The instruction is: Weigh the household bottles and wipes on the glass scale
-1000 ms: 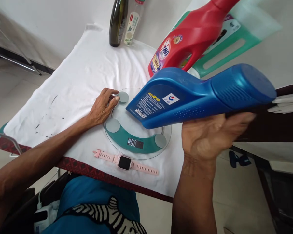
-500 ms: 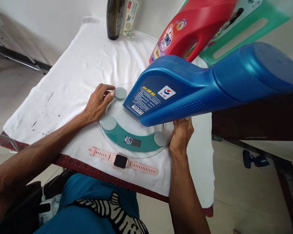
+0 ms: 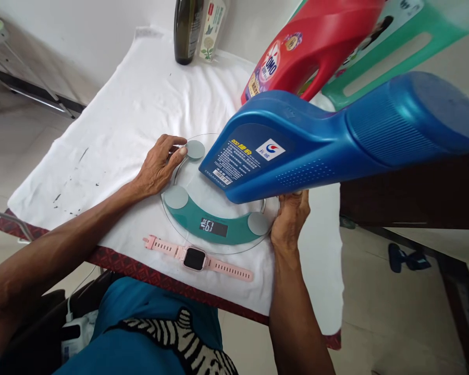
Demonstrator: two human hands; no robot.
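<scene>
A round glass scale [image 3: 219, 229] with a teal band, grey discs and a lit display lies on a white-covered table. At its left rim, beside the upper-left disc, my left hand [image 3: 158, 164] holds the edge between thumb and fingers. My right hand [image 3: 291, 221] grips the right rim; its fingertips are partly hidden beneath the blue bottle. That large blue bottle [image 3: 254, 151] with a ribbed cap stands on the glass, appearing to lean right through the wide lens. Just in front of the scale lies a pink-strapped smartwatch [image 3: 194, 258], its screen dark.
Behind the blue bottle stand a red OMO detergent bottle [image 3: 308, 47] and a green-handled container [image 3: 394, 57]. A dark bottle [image 3: 186, 31] and a clear labelled bottle [image 3: 211, 31] are at the back. Blue slippers [image 3: 408, 258] lie on the floor to the right.
The whole view has shifted very slightly. Both hands keep their places on the scale's rim, and the blue bottle stays on the glass.
</scene>
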